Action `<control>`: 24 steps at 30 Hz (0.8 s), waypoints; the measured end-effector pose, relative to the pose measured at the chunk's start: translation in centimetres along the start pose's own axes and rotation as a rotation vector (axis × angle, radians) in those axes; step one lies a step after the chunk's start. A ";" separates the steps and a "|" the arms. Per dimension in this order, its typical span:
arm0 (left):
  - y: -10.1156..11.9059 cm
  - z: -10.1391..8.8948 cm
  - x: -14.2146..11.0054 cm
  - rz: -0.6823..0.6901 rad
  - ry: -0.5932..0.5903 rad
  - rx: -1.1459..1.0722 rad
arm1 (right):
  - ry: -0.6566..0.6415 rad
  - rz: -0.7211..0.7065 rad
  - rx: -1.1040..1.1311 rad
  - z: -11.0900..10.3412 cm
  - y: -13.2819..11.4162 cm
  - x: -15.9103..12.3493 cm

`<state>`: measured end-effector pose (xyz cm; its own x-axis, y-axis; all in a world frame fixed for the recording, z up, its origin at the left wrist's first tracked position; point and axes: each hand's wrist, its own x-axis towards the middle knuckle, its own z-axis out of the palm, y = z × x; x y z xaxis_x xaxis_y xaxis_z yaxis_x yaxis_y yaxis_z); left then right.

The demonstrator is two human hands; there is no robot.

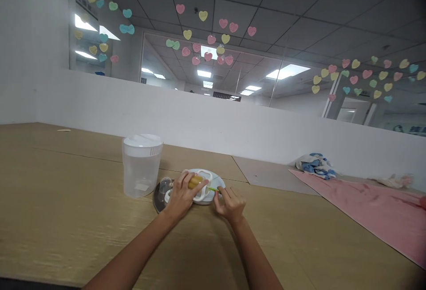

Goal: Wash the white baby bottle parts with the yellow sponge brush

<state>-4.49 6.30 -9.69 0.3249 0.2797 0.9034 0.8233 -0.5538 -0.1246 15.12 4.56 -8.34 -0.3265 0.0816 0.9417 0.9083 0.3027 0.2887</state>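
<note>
My left hand is closed around a small amber bottle with a white collar, held sideways over a white plate on the wooden table. My right hand pinches a thin green stick whose tip points into the bottle's mouth. Both hands rest close together at the plate's near edge. A small clear cap or dome lies on a dark round lid just left of my left hand.
A translucent plastic pitcher with a white lid stands left of the plate. A pink mat covers the table at right, with a blue and white cloth behind it. A white partition wall runs along the table's far edge.
</note>
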 end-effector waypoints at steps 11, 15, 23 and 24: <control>-2.2 -0.2 0.4 -0.238 -0.033 0.101 | -0.050 0.212 -0.069 0.8 2.3 -1.3; -2.3 -0.7 0.5 -0.287 -0.108 0.159 | -0.184 0.557 -0.129 1.3 3.2 -2.0; -1.4 -1.0 1.3 -0.557 -0.125 0.002 | -0.706 1.161 -0.120 1.6 5.1 -2.2; -1.2 -0.9 1.5 -0.624 -0.079 -0.083 | -0.721 1.167 -0.121 1.7 5.3 -2.4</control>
<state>-5.45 6.65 -7.82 -0.1684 0.6252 0.7621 0.8308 -0.3260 0.4510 20.28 7.57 -9.37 0.6053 0.7101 0.3596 0.7517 -0.3615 -0.5516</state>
